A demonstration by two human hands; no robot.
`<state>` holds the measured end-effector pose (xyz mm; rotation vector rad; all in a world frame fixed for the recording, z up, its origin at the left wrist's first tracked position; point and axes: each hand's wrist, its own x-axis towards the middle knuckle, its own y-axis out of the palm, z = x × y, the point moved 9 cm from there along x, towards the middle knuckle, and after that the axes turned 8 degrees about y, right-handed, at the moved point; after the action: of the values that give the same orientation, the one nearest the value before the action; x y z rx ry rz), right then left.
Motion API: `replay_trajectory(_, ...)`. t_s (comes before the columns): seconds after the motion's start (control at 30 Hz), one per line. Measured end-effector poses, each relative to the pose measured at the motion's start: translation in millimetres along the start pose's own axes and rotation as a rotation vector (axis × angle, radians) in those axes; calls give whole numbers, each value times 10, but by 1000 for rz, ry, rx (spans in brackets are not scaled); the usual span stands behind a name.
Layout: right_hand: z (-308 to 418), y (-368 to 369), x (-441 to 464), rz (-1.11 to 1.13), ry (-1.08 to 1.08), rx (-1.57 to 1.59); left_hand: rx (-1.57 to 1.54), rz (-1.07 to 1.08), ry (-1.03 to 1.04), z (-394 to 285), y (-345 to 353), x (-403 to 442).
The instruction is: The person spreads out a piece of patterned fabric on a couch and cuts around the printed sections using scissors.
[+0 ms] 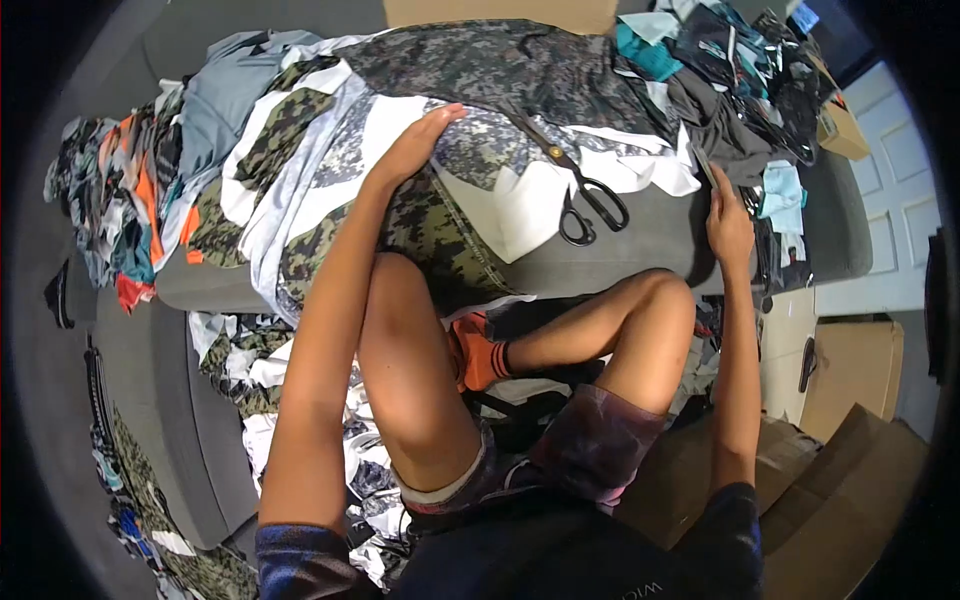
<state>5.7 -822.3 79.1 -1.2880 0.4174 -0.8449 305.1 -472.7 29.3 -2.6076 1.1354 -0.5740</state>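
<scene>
My left hand (425,145) lies with fingers stretched out on grey-and-white camouflage fabric (480,140) spread over the grey sofa seat. To its right, large black-handled scissors (555,155) rest on the cloth, their handles towards me. White fabric pieces (530,208) stick out beneath the scissors. At the seat's right part, my right hand (730,222) is closed on a slim greyish object (702,160), whose kind I cannot make out. Dark grey cloth (720,125) lies just beyond that hand. Green camouflage fabric (425,215) hangs towards the seat's front edge beside my left forearm.
Mixed scraps (125,200) are heaped at the left, with more plastic-wrapped pieces (750,65) at the far right. Dark camouflage cloth (500,65) covers the back. Scraps (375,480) lie on the floor around my legs. Cardboard (840,490) stands at the lower right.
</scene>
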Motion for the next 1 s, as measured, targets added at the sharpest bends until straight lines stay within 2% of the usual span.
replay_trajectory(0.1,32,86,-60,-125,-123,173,-18,-24,36,-28,-49,-15)
replay_trajectory(0.17,384,-267,-374,-397,-350,395,46,-95,52,-85,-233,-121)
replay_trajectory(0.2,568,-344,-499,-393,-368,403,100,-146,68,-137,-310,-196)
replay_trajectory(0.27,890,-101,-697,89,-292,600,200,-210,101,-217,-347,-267)
replay_trajectory(0.33,1219,38,-960,219,-333,611,279,-373,145,-160,-609,-367)
replay_trajectory(0.37,1282,107,-1021,221,-319,615,279,-360,142,-170,-610,-387)
replay_trajectory(0.43,1486,103,-1138,22,-483,472,386,-528,143,-273,-807,-544)
replay_trajectory(0.47,1508,133,-1133,31,-486,478,393,-529,134,-215,-848,-609)
replay_trajectory(0.6,1508,254,-1087,93,-452,254,694,-345,13,78,-787,-772)
replay_trajectory(0.93,1279,355,-1228,396,-106,57,820,-368,-7,113,-840,-811)
replay_trajectory(1.0,1231,330,-1244,424,-123,125,836,-368,-14,114,-792,-835)
